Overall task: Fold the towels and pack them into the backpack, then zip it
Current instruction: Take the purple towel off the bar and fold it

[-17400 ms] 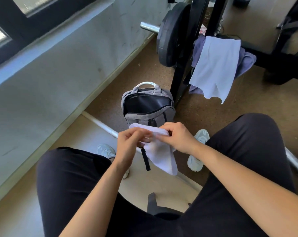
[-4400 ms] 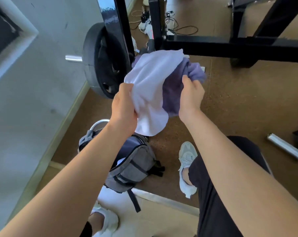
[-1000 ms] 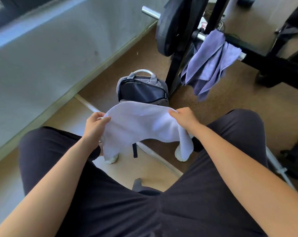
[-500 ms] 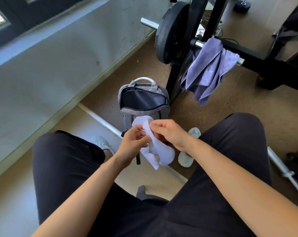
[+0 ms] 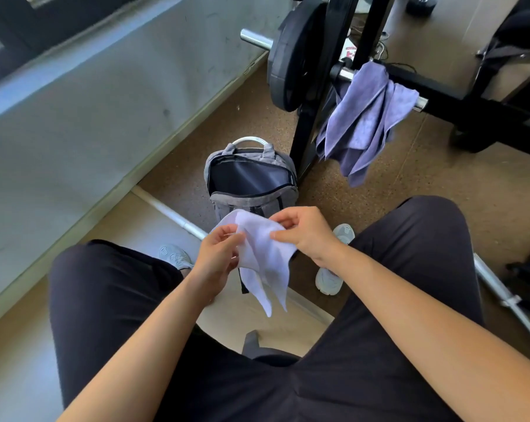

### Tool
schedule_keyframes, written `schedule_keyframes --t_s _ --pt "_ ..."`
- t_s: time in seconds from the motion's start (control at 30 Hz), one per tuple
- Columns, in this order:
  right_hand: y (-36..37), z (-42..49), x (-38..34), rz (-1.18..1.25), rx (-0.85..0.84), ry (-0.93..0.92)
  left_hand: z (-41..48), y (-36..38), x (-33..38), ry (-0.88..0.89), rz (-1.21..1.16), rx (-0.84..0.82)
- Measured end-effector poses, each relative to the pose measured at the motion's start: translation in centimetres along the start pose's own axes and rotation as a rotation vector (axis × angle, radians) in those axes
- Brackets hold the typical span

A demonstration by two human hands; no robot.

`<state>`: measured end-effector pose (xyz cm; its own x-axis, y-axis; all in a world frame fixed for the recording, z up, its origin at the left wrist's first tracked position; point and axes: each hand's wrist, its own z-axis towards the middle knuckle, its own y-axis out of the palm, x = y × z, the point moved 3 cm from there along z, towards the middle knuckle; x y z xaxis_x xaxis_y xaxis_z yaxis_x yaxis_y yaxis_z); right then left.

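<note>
Before the open grey fabric backpack (image 5: 251,203), left hand (image 5: 218,257) and right hand (image 5: 307,236) pinch one thin white towel (image 5: 265,263), two pointed corners hanging; right of the backpack, one plush purple towel (image 5: 364,123) drapes a steel bar (image 5: 344,73).

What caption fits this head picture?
Left hand and right hand pinch white towel by open backpack; purple towel on barbell.

Trousers (image 5: 111,300): near-black, matte, plain, filling the lower frame. Trainers pale grey-white with ribbed toes: left shoe (image 5: 175,256), right shoe (image 5: 329,280). Forearms (image 5: 409,300) bare. Left hand (image 5: 218,254) and right hand (image 5: 306,236) ungloved.
</note>
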<state>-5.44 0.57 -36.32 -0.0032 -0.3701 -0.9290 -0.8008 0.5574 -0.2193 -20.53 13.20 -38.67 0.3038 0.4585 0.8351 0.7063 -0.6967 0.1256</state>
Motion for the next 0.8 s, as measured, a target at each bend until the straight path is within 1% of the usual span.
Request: schedule_keyframes --t_s 0.07,0.1,0.17,0.23,0.33,0.43,0.53,0.6,0.7,0.8 --pt "-0.6 0.2 0.4 0.022 0.124 0.021 0.1 -0.4 0.3 0.001 -0.037 0.034" --pt "-0.7 0.2 0.5 0.024 0.156 0.033 0.2 -0.4 0.3 0.006 -0.050 0.029" --pt "-0.5 0.1 0.6 0.056 0.177 0.056 0.1 -0.3 0.5 0.018 -0.053 -0.039" --pt "0.4 -0.1 0.4 0.129 0.093 0.061 -0.2 0.4 0.4 0.023 -0.057 -0.128" --pt "1.9 -0.3 0.0 0.258 -0.114 0.082 -0.5 1.1 0.3 0.009 -0.066 -0.192" --pt "2.2 -0.3 -0.5 0.314 -0.228 0.090 -0.4 0.8 0.7 0.009 -0.128 -0.162" --pt "2.2 -0.6 -0.8 0.358 -0.268 0.080 -0.1 0.0 0.8 -0.012 -0.208 -0.116" --pt "2.5 -0.7 -0.7 0.343 -0.223 0.049 0.0 -0.1 0.7 -0.029 -0.264 -0.098" --pt "2.8 -0.6 -0.4 0.254 -0.101 -0.008 0.2 -0.1 0.7 -0.037 -0.291 -0.085" --pt "2.9 -0.5 -0.4 0.233 -0.068 -0.026 0.0 0.1 1.0 -0.035 -0.298 -0.077"
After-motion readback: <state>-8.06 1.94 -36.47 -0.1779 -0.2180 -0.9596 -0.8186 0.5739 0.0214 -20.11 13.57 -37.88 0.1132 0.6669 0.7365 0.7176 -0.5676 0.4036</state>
